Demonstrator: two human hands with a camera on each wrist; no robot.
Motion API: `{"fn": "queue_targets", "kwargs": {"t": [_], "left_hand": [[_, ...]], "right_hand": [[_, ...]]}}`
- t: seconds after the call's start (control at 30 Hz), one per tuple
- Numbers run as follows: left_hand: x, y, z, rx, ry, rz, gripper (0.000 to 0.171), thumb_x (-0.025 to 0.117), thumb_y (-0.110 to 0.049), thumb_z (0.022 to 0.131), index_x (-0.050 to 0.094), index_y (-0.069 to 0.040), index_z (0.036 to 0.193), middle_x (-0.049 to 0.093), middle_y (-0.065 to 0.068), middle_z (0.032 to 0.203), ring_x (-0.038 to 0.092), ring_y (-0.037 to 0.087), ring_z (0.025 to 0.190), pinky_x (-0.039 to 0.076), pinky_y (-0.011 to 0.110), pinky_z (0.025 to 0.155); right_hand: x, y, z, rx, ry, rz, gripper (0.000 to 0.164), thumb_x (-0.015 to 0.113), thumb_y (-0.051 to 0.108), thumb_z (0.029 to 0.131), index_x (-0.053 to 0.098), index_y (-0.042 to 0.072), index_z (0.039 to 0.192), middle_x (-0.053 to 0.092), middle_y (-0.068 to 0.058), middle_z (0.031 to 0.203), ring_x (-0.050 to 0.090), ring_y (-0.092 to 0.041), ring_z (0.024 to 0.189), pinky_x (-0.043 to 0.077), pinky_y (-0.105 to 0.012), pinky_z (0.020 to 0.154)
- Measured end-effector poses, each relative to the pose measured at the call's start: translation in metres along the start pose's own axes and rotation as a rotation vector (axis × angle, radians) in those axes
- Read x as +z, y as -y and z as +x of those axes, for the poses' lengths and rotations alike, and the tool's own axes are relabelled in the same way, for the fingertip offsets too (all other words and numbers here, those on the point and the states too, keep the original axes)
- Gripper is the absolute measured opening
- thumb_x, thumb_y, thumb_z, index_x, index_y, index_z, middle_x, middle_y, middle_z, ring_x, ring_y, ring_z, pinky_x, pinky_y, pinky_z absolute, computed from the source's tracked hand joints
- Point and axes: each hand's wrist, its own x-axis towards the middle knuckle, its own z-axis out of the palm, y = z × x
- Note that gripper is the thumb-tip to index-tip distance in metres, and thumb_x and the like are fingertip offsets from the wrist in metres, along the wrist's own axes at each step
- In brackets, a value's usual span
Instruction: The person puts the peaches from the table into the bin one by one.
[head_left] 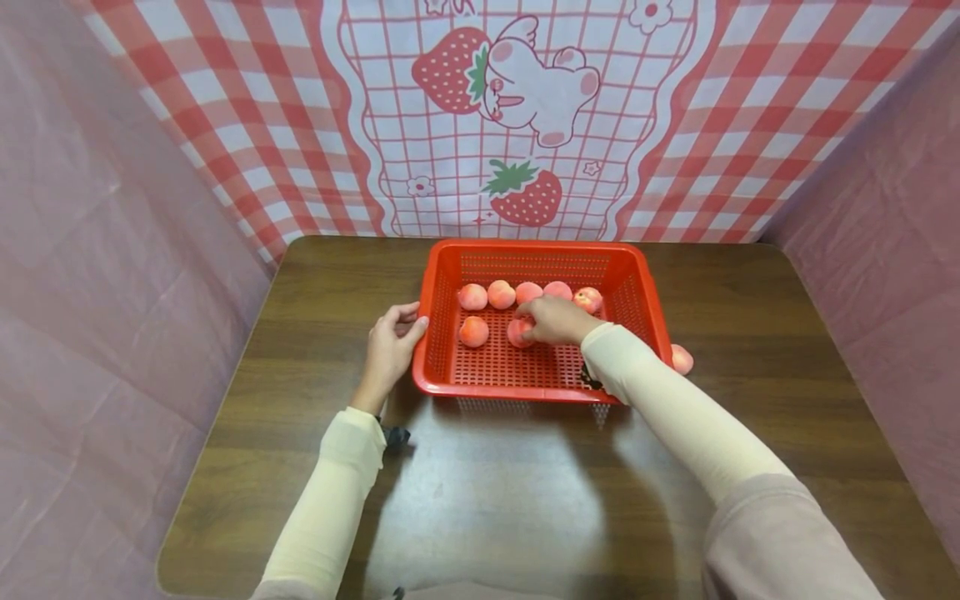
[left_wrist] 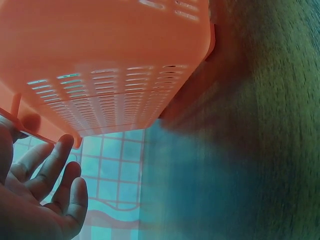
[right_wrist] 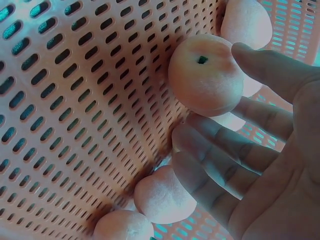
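A red plastic basket (head_left: 491, 390) with slotted sides stands on the table. My left hand (head_left: 391, 343) grips its left rim, the thumb over the edge; in the left wrist view the other fingers (left_wrist: 77, 205) spread loosely outside it. Inside the basket, my right hand (head_left: 558, 320) holds a peach (head_left: 519, 332) in the front row. The right wrist view shows the thumb on one side of this peach (right_wrist: 205, 75) and fingers at its other side. Another peach (head_left: 473, 332) lies to its left. Several peaches, including one at the far left (head_left: 472, 297), line the back.
One more peach (head_left: 682, 359) shows outside the basket's right side, partly hidden by the rim. The wooden table (head_left: 480, 500) meets a red checked cloth (head_left: 262, 108) with strawberry prints at the back. Pink curtains (head_left: 97, 333) hang at both sides.
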Motion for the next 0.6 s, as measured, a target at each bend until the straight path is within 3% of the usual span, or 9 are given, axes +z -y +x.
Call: {"fn": "queue_targets", "kwargs": {"t": [0.23,0.5,0.6], "left_hand": [[0.000,0.000,0.000,0.004,-0.005,0.000,0.035,0.067,-0.018,0.092,0.063,-0.002,0.123,0.068,0.021,0.114,0.069,0.036,0.100,0.055,0.043,0.091],[0.000,0.000,-0.001,-0.002,0.000,-0.013,0.035,0.067,-0.018,0.092,0.063,-0.001,0.122,0.068,0.022,0.114,0.068,0.038,0.101,0.055,0.044,0.092],[0.000,-0.001,-0.001,-0.001,-0.001,-0.015,0.035,0.067,-0.018,0.092,0.063,-0.001,0.122,0.068,0.022,0.114,0.068,0.038,0.101,0.055,0.044,0.092]], "right_hand": [[-0.003,-0.004,-0.001,0.011,-0.013,0.033,0.043,0.070,0.022,0.087,0.064,0.005,0.125,0.070,-0.008,0.098,0.055,-0.018,0.077,0.048,-0.038,0.078],[-0.009,-0.008,-0.007,0.028,-0.014,0.053,0.044,0.071,0.026,0.087,0.064,0.007,0.126,0.070,-0.008,0.105,0.058,-0.020,0.083,0.048,-0.040,0.080],[-0.013,-0.010,-0.009,0.039,-0.016,0.052,0.047,0.071,0.028,0.088,0.062,0.006,0.128,0.070,-0.011,0.114,0.064,-0.024,0.097,0.050,-0.043,0.088]]}}
